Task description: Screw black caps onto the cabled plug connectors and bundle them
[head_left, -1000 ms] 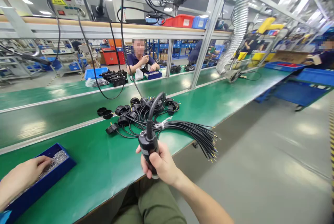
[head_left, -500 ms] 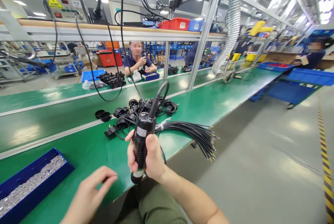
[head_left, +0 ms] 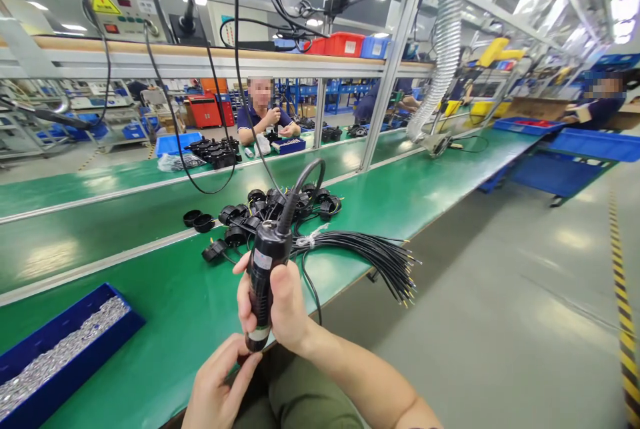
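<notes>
My right hand [head_left: 287,305] is wrapped round a black corded electric screwdriver [head_left: 265,269], held upright over the near edge of the green bench [head_left: 165,295], tip down. Its cable loops up towards the overhead frame. My left hand [head_left: 217,385] is just below, fingers pinched at the tool's tip; what they hold is too small to make out. Beyond the tool lies a pile of black sockets with wires [head_left: 265,212] and a tied bundle of black wires [head_left: 370,255] hanging over the bench edge.
A blue tray of silver screws [head_left: 60,352] sits at the near left. Two loose black caps [head_left: 197,220] lie by the belt rail. A person sits across the line [head_left: 265,115], another at far right [head_left: 600,105]. Open floor lies to the right.
My left hand left the screw tray and came across to the screwdriver's tip. My right hand raised the tool and drew it closer to me.
</notes>
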